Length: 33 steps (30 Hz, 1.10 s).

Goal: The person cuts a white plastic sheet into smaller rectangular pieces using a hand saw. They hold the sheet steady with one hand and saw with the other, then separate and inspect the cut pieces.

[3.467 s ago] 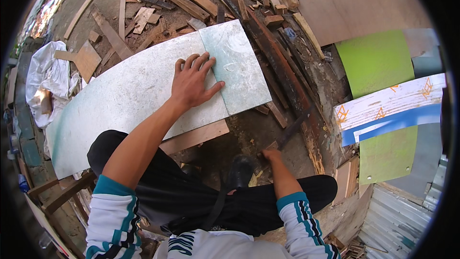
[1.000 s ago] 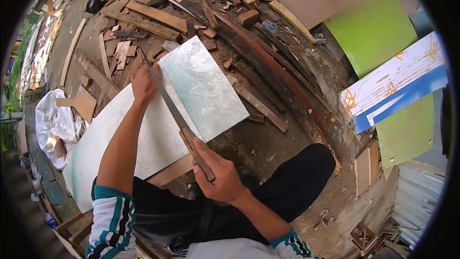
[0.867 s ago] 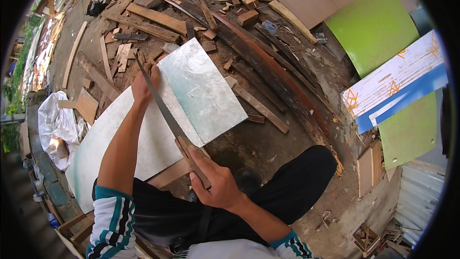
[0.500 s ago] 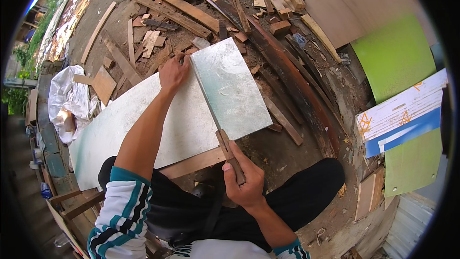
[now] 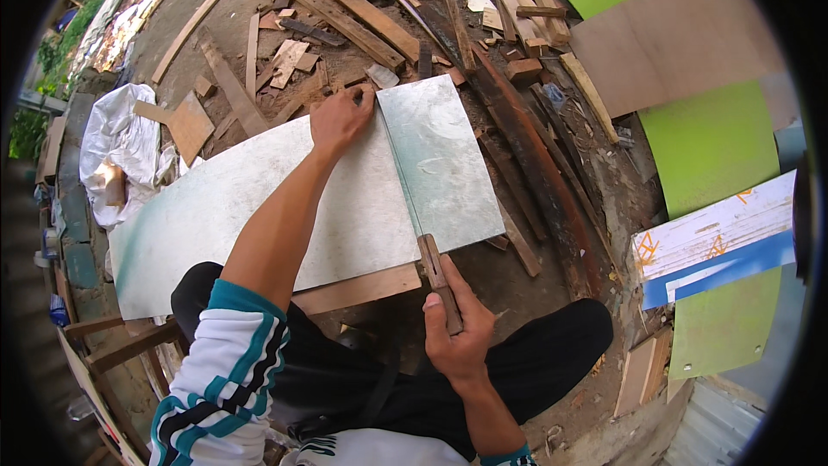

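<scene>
A large pale board (image 5: 250,198), whitish with greenish smears, lies in front of me, its right end (image 5: 448,164) beyond a long thin dark line. My right hand (image 5: 457,328) is wrapped around the straight wooden handle of what looks like a handsaw (image 5: 441,285), thumb and forefinger laid along it. The handle stands at the board's near edge, in line with that dark line; the blade, seen edge-on, is hard to tell apart from it. Near the line's far end, my left hand (image 5: 341,121) curls its fingers over the board's far edge. Its fingertips are partly hidden.
Under the near edge runs a wooden plank (image 5: 358,289), with my black-clad knees beside it. Scrap wood (image 5: 345,22) and a long dark beam (image 5: 526,147) lie beyond. A white sack (image 5: 121,147) is at left; green sheets (image 5: 707,147) and a white-blue panel (image 5: 720,242) are at right.
The whole scene has shifted somewhat to the right in the view, hands included. Both hands keep their grips; any movement of the saw along the board is too slight to tell.
</scene>
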Each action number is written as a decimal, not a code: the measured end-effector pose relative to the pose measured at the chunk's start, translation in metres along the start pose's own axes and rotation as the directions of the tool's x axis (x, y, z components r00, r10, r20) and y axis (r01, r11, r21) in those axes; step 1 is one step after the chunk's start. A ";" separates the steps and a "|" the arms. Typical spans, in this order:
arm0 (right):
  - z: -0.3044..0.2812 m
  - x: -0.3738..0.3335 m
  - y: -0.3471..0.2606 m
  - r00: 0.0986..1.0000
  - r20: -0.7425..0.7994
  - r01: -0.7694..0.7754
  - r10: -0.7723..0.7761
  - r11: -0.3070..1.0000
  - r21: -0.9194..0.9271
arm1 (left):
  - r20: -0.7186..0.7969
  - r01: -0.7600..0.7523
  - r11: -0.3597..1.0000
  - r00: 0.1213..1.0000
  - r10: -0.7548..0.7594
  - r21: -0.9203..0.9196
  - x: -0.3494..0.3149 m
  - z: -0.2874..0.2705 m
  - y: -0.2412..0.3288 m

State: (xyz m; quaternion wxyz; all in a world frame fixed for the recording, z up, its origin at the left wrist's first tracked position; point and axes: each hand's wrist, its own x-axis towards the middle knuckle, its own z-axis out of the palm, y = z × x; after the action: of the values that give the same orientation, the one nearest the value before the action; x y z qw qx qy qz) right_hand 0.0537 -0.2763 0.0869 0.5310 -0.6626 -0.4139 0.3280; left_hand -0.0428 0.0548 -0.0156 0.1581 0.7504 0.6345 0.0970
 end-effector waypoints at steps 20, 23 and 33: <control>-0.001 0.011 -0.017 0.997 0.036 0.063 -0.062 0.998 -0.031 | 0.016 -0.017 0.998 1.000 0.016 0.061 0.004 0.003 -0.005; 0.002 0.014 -0.016 0.997 0.038 0.064 -0.063 0.997 -0.032 | 0.013 -0.028 0.998 1.000 0.028 0.053 0.004 0.003 -0.006; 0.003 0.025 -0.009 0.997 0.006 0.075 -0.075 0.996 -0.039 | 0.010 -0.023 0.999 1.000 0.022 0.046 0.004 0.004 -0.005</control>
State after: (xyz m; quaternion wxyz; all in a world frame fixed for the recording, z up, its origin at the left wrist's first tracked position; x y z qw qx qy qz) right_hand 0.0600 -0.2519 0.0955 0.5289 -0.6563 -0.4459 0.3012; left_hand -0.0453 0.0586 -0.0208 0.1426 0.7614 0.6273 0.0805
